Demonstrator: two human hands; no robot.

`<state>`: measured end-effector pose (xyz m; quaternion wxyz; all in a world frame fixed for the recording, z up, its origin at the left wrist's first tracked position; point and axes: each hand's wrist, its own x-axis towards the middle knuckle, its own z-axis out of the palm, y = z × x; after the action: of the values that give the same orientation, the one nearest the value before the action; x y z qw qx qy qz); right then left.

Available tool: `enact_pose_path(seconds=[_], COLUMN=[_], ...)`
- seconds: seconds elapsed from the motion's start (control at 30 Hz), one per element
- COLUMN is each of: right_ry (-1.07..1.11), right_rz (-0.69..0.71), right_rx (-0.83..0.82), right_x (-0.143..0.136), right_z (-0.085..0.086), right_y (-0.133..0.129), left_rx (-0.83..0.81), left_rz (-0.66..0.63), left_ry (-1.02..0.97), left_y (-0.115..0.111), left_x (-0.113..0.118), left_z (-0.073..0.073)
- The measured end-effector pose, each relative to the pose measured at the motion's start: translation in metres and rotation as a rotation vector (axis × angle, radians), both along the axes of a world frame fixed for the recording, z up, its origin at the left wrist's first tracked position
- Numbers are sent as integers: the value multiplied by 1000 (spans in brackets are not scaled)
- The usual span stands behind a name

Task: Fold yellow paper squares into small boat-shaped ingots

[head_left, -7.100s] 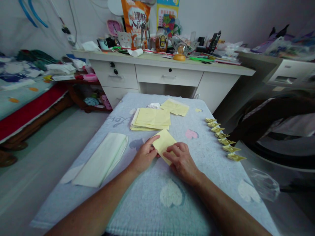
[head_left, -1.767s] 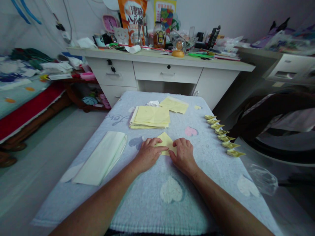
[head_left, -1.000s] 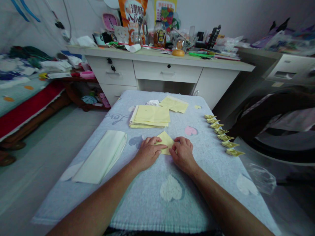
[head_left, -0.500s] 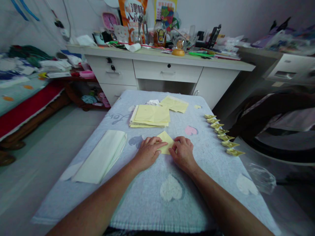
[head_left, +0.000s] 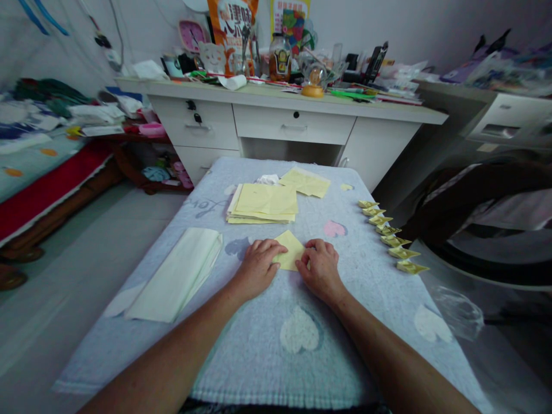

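Note:
A small folded piece of yellow paper (head_left: 290,250) lies on the cloth-covered table, one corner pointing away from me. At its left side my left hand (head_left: 259,263) grips the edge, fingers curled together and thumb near the lower corner. My right hand (head_left: 319,265) pinches the right side between thumb and bent fingers. Both hands cover the paper's side corners. Just beyond lies a stack of yellow paper sheets (head_left: 267,201), with some loose yellow sheets (head_left: 307,181) behind it to the right.
Left of my hands rests a folded pale sheet (head_left: 179,276). Several folded paper boats (head_left: 399,253) line the table's right edge. A crumpled white tissue (head_left: 268,179) sits behind the stack. A cluttered white desk (head_left: 276,103) stands beyond the table (head_left: 276,356), a washing machine (head_left: 495,123) to the right.
My left index finger has drawn back leftward from the middle of the paper to its left side. My right hand has stayed in place.

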<state>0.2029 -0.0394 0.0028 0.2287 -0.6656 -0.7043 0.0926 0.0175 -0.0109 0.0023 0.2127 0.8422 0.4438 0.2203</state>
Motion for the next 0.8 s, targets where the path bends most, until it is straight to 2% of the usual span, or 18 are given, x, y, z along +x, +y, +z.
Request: enact_pose_path(seconds=[0.53,0.8], right_ry=[-12,-46], right_rz=[-4,-6], right_rx=[5,4], right_x=[1,1], right_z=[-3,-3], right_y=[0,0], left_rx=[-13,-26], left_rz=[-18,-33], left_ry=[8,-27], left_y=[2,2], left_x=[-1,-3], left_z=[-4,0])
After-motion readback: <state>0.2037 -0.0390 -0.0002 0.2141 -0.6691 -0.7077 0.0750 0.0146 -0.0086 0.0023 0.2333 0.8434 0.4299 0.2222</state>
